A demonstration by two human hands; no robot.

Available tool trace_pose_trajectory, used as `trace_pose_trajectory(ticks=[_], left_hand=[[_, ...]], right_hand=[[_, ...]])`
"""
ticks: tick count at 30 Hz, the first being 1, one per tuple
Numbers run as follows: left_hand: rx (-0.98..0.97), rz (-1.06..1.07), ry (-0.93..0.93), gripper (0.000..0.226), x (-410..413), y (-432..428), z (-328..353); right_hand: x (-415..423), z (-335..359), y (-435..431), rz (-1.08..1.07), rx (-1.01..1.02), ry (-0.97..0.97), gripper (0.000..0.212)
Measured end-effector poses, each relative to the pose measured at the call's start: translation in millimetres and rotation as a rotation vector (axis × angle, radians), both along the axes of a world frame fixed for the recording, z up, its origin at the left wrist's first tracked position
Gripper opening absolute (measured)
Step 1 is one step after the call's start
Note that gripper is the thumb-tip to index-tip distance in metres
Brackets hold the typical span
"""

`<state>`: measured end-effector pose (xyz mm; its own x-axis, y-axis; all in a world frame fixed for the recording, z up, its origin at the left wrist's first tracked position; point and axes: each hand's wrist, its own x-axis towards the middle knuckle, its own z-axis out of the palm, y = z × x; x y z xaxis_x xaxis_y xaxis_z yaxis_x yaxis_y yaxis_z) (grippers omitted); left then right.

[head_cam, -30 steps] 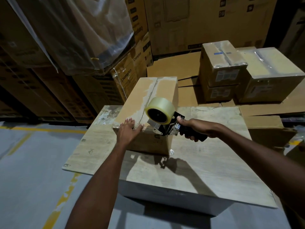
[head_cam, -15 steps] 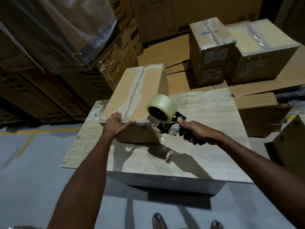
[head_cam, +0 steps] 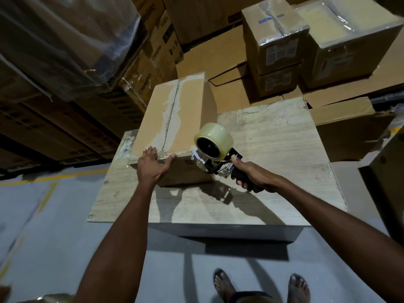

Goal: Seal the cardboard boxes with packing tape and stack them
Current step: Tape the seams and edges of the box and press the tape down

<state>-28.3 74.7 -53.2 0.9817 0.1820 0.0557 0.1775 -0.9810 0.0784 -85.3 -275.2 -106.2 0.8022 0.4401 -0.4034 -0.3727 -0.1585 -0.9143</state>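
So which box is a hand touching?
The plain box on the wooden board, its near edge under the left hand. The shiny taped boxes behind stand apart.

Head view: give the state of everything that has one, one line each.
Cardboard box, flaps closed, seam rough with torn paper.
Tape dispenser, at the box's near top edge.
Left hand, presses the box's near edge.
Right hand, grips the dispenser handle.
Stacked boxes, sealed with clear tape.

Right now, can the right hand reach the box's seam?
Probably yes: the right hand holds the tape dispenser at the box; only the left hand touches the near end of the seam.
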Motion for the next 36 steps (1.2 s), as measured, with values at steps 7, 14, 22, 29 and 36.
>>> trace_pose_trajectory(ticks=[7,14,22,29,36], left_hand=[[-0.011,0.016,-0.006,0.118,4,-2,-9],[-0.008,0.033,0.024,0.108,4,1,-10],[0.005,0.024,0.039,0.106,7,1,-10],[0.032,0.025,0.044,0.109,7,1,-9],[0.036,0.021,0.076,0.110,7,1,-8]], right_hand=[[0,-13,7,-0.054,0.262,0.247,0.085],[-25,-63,4,-0.144,0.539,0.476,0.085],[-20,-88,-27,-0.505,0.774,0.586,0.081],[-7,-111,-32,-0.693,0.935,0.620,0.081],[-3,-125,-16,-0.825,0.761,0.638,0.090]])
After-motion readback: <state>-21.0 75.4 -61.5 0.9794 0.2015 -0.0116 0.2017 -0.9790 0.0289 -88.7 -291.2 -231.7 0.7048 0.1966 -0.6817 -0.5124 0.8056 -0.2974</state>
